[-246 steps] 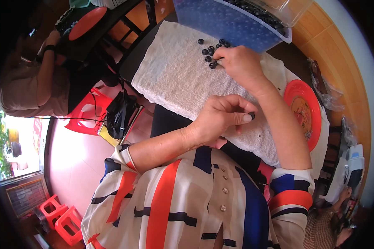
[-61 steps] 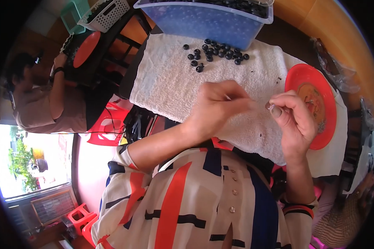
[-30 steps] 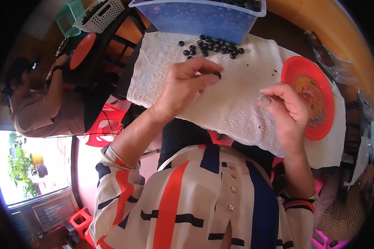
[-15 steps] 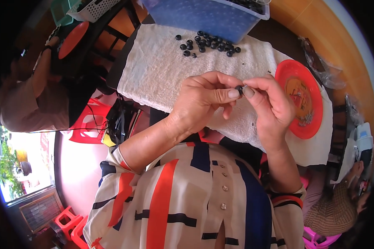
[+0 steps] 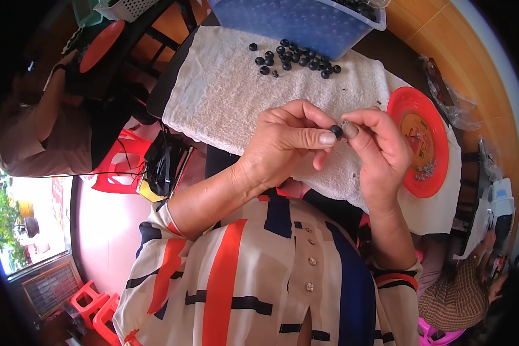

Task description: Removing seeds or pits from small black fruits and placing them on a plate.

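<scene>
Hands [image 5: 334, 144] now together, pinching bead [image 5: 336, 131]

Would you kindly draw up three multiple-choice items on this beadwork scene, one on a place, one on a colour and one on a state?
1. Where does the loose pile of dark beads lie?
A. on the white towel
B. in the plate
C. on the floor

2. What colour is the round plate?
A. green
B. red
C. white

3. How is the single dark bead held?
A. lying flat on a palm
B. resting on the towel
C. pinched between the left hand and right hand

Answers: 1 A, the pile sits on the towel below the blue bin; 2 B, its rim is red; 3 C, fingertips of both hands meet on it.
</scene>
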A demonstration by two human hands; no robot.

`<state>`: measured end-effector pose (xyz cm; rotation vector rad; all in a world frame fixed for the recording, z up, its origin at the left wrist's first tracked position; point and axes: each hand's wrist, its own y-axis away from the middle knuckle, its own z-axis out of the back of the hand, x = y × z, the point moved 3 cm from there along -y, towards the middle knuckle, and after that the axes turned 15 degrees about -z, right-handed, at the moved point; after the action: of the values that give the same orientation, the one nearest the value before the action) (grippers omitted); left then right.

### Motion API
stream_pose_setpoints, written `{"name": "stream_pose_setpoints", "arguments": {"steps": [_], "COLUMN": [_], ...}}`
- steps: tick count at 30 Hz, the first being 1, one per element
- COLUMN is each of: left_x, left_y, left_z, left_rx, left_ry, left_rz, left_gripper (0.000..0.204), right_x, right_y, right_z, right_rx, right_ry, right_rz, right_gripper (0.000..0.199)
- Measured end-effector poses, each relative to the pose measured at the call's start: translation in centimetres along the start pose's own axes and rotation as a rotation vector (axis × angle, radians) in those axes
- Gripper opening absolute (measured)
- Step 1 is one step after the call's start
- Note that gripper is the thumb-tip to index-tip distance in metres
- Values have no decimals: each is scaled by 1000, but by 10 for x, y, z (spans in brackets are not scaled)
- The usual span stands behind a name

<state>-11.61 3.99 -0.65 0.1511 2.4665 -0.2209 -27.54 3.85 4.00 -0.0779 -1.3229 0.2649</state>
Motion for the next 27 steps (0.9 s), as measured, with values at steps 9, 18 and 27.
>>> {"name": "stream_pose_setpoints", "arguments": {"steps": [9,18,27], "left_x": [1,-2,-10], "left_y": [-1,3,15], "left_z": [-5,-4,14], "left_rx": [-27,-116,-181], "left_ry": [-7,15,-54], "left_rz": [-35,89,42], "left_gripper": [16,12,11], "right_x": [9,12,19], "right_y": [2,6,-39], "right_z": [1,-4,-16], "right_rx": [-51,-124,168], "right_ry": [167,493,356], "right_rz": [228,538,114], "right_gripper": [7,20,11]}}
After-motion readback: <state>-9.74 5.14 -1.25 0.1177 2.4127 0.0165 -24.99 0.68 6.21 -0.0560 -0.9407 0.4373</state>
